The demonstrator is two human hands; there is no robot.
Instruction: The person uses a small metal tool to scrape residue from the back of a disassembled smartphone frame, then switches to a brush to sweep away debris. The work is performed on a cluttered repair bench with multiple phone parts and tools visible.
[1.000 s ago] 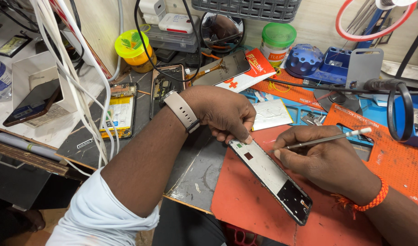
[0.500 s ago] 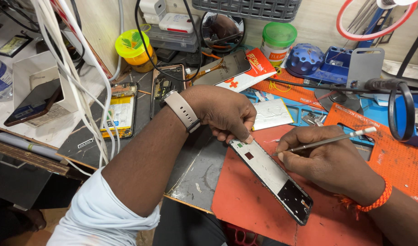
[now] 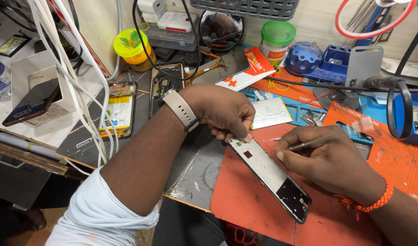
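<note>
An opened phone body [image 3: 271,175], long and narrow with a pale inner plate and a dark lower end, lies slanted on a red work mat [image 3: 245,205]. My left hand [image 3: 222,111], with a beige watch on the wrist, pinches the phone's upper end. My right hand [image 3: 329,164], with an orange wristband, rests beside the phone's middle and holds a thin metal tool [image 3: 325,138] like a pen, its tip pointing left near the phone's upper part.
A second opened phone with a yellow battery [image 3: 119,110] lies at left beside white cables [image 3: 77,77]. Behind stand a yellow cup [image 3: 131,48], a green-lidded jar [image 3: 276,38], a blue holder [image 3: 304,57] and an orange perforated mat [image 3: 391,155].
My right hand and the tool have dropped slightly and drawn closer to the phone. The left hand keeps its pinch on the phone's upper end.
</note>
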